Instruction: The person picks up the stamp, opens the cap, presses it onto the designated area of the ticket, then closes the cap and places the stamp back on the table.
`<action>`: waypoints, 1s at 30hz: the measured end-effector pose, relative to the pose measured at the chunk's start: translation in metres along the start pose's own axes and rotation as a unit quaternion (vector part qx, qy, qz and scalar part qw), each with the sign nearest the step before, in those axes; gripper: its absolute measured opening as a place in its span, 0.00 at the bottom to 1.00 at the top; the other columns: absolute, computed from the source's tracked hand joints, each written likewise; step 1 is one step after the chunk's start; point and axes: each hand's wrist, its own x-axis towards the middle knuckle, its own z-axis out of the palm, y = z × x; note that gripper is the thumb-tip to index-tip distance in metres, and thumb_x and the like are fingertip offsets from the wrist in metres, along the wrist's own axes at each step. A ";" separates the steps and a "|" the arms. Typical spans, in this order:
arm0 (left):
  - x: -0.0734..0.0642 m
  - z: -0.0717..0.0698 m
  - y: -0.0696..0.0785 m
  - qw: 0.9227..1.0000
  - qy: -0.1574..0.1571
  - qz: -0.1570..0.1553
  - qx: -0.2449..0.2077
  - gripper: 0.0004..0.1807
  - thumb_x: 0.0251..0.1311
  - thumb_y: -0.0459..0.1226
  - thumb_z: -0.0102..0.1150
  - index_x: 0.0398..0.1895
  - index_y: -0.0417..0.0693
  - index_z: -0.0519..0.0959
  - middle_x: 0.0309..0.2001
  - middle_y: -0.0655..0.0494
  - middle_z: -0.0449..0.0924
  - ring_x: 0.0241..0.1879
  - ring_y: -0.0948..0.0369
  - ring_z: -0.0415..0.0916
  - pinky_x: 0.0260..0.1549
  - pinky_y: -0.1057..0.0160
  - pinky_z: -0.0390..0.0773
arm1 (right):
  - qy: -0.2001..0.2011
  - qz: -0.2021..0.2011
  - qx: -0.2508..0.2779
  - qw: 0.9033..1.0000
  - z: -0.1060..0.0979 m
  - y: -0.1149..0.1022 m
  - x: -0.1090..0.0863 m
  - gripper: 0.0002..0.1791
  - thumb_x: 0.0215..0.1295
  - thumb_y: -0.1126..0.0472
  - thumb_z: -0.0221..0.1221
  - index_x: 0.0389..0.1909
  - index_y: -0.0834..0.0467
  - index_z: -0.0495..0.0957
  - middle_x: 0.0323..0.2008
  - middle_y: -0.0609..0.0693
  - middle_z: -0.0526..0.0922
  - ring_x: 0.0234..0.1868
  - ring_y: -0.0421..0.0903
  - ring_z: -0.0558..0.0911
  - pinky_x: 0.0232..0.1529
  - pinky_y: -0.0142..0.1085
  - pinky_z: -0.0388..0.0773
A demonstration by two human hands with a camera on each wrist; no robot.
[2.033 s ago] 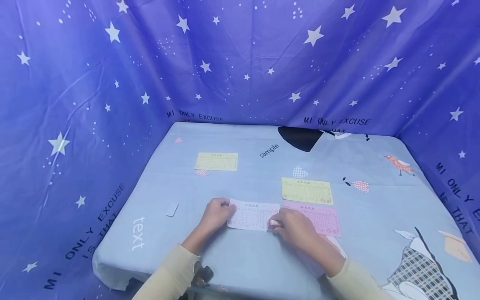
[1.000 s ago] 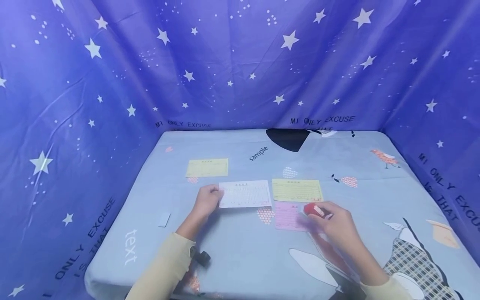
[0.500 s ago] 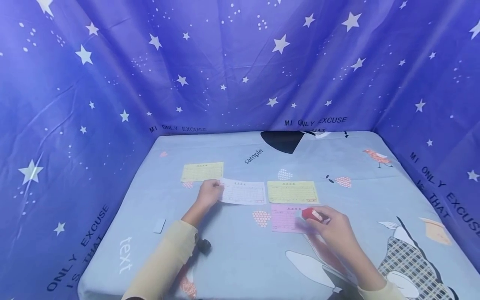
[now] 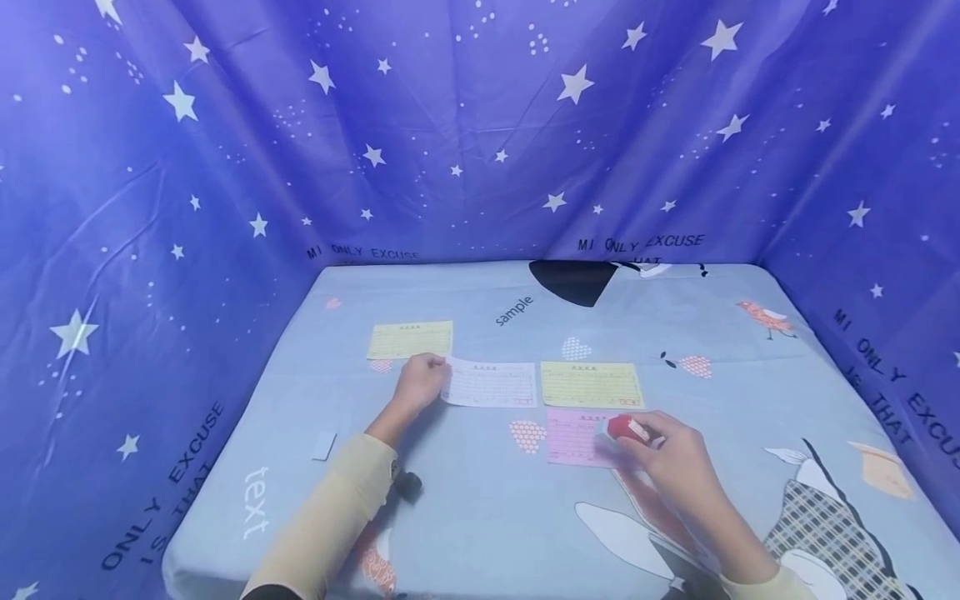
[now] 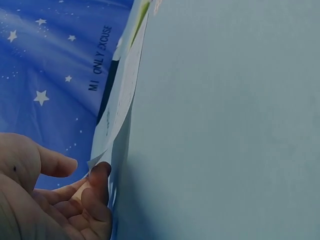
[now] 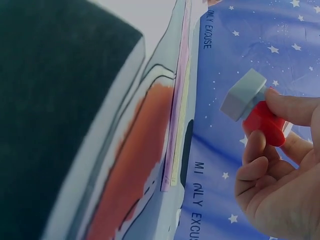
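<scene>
My left hand (image 4: 420,382) is at the left edge of a white printed slip (image 4: 491,383). In the left wrist view, curled fingers touch the slip's raised corner while the thumb stands slightly apart. A small red mark shows at the slip's lower right. My right hand (image 4: 678,454) grips a stamp (image 6: 265,120) by its red body, thumb on one side and fingers on the other. The stamp's grey block points left, above a pink printed slip (image 4: 573,437). Part of the pink slip is hidden by the stamp and hand.
A yellow slip (image 4: 592,385) with a red mark lies right of the white one, behind the pink one. Another yellow slip (image 4: 411,340) lies farther back at left. A small pale flat piece (image 4: 324,447) lies at left. A patterned cloth (image 4: 465,533) covers the table.
The white slip has moved from the front middle back and left, level with the right yellow slip, and lowered. My right hand has left it and now hovers over the pink slip with the stamp.
</scene>
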 end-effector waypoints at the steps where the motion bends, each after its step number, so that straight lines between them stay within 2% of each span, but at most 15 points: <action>1: 0.000 -0.002 0.000 1.000 -0.001 0.000 0.000 0.19 0.70 0.38 0.53 0.58 0.35 0.78 0.48 0.40 0.83 0.35 0.53 0.80 0.30 0.61 0.78 | 0.002 -0.003 -0.003 1.000 0.000 0.000 0.001 0.20 0.57 0.62 0.72 0.51 0.61 0.84 0.34 0.51 0.84 0.31 0.46 0.76 0.26 0.32 0.73; 6: 0.002 -0.014 -0.003 1.000 0.001 0.002 0.006 0.17 0.70 0.39 0.52 0.53 0.36 0.81 0.38 0.45 0.84 0.30 0.56 0.81 0.28 0.61 0.79 | 0.002 -0.012 -0.013 1.000 0.000 -0.004 0.003 0.20 0.57 0.62 0.72 0.52 0.60 0.84 0.37 0.52 0.85 0.33 0.46 0.77 0.28 0.32 0.74; 10: 0.007 -0.029 -0.008 0.999 0.010 0.004 0.033 0.15 0.69 0.39 0.53 0.46 0.37 0.83 0.31 0.49 0.84 0.27 0.56 0.80 0.27 0.61 0.78 | -0.009 0.004 -0.005 1.000 0.000 -0.009 0.003 0.20 0.58 0.60 0.72 0.52 0.59 0.84 0.38 0.50 0.85 0.34 0.46 0.77 0.28 0.32 0.74; 13: 0.015 -0.044 -0.014 0.996 0.025 0.000 0.091 0.13 0.68 0.39 0.52 0.36 0.40 0.84 0.23 0.53 0.81 0.22 0.58 0.76 0.22 0.62 0.74 | -0.016 0.015 -0.005 1.000 0.001 -0.012 0.002 0.20 0.58 0.59 0.72 0.52 0.58 0.84 0.37 0.49 0.84 0.34 0.46 0.76 0.30 0.32 0.74; 15: 0.021 -0.056 -0.017 0.990 0.039 -0.013 0.137 0.14 0.67 0.40 0.52 0.26 0.43 0.80 0.18 0.55 0.76 0.19 0.59 0.72 0.18 0.62 0.70 | -0.020 0.015 -0.010 1.000 0.002 -0.012 0.001 0.20 0.58 0.60 0.72 0.52 0.59 0.84 0.37 0.49 0.84 0.34 0.46 0.76 0.30 0.33 0.74; 17: 0.029 -0.068 -0.017 0.982 0.057 -0.026 0.178 0.16 0.68 0.42 0.52 0.21 0.46 0.75 0.17 0.56 0.72 0.18 0.58 0.69 0.17 0.61 0.68 | -0.019 0.013 -0.014 1.000 0.002 -0.013 0.000 0.19 0.58 0.61 0.72 0.51 0.58 0.84 0.37 0.49 0.84 0.34 0.46 0.76 0.31 0.33 0.73; 18: 0.033 -0.074 -0.018 0.978 0.068 -0.031 0.194 0.17 0.68 0.44 0.52 0.22 0.45 0.75 0.20 0.54 0.73 0.20 0.56 0.71 0.18 0.60 0.69 | -0.020 0.012 -0.015 1.000 0.002 -0.014 -0.001 0.19 0.58 0.61 0.72 0.51 0.58 0.84 0.38 0.49 0.84 0.34 0.46 0.76 0.32 0.33 0.74; 21: 0.041 -0.086 -0.021 0.968 0.102 -0.042 0.227 0.19 0.70 0.49 0.54 0.28 0.43 0.76 0.29 0.48 0.78 0.28 0.50 0.77 0.23 0.53 0.75 | -0.018 0.009 -0.016 1.000 0.003 -0.016 -0.003 0.18 0.57 0.60 0.73 0.50 0.57 0.85 0.40 0.50 0.85 0.35 0.46 0.77 0.33 0.34 0.74; 24: 0.049 -0.090 -0.024 0.960 0.119 -0.047 0.249 0.23 0.69 0.53 0.55 0.36 0.40 0.78 0.39 0.41 0.79 0.35 0.46 0.78 0.29 0.48 0.78 | -0.016 0.002 -0.018 1.000 0.003 -0.019 -0.005 0.17 0.57 0.60 0.73 0.49 0.56 0.86 0.43 0.51 0.86 0.36 0.45 0.77 0.35 0.34 0.75; 27: 0.055 -0.091 -0.028 0.960 0.108 -0.058 0.251 0.24 0.68 0.54 0.57 0.33 0.40 0.80 0.35 0.42 0.79 0.32 0.48 0.77 0.27 0.50 0.78 | -0.019 -0.005 -0.017 1.000 0.004 -0.024 -0.006 0.16 0.57 0.62 0.73 0.47 0.55 0.86 0.39 0.50 0.85 0.34 0.44 0.77 0.33 0.33 0.74; 30: 0.054 -0.091 -0.033 0.963 0.095 -0.071 0.244 0.22 0.66 0.52 0.59 0.29 0.41 0.80 0.29 0.46 0.80 0.28 0.51 0.75 0.23 0.53 0.76 | -0.025 -0.006 -0.016 1.000 0.004 -0.029 -0.006 0.16 0.57 0.62 0.72 0.47 0.55 0.86 0.36 0.47 0.83 0.33 0.43 0.75 0.32 0.33 0.73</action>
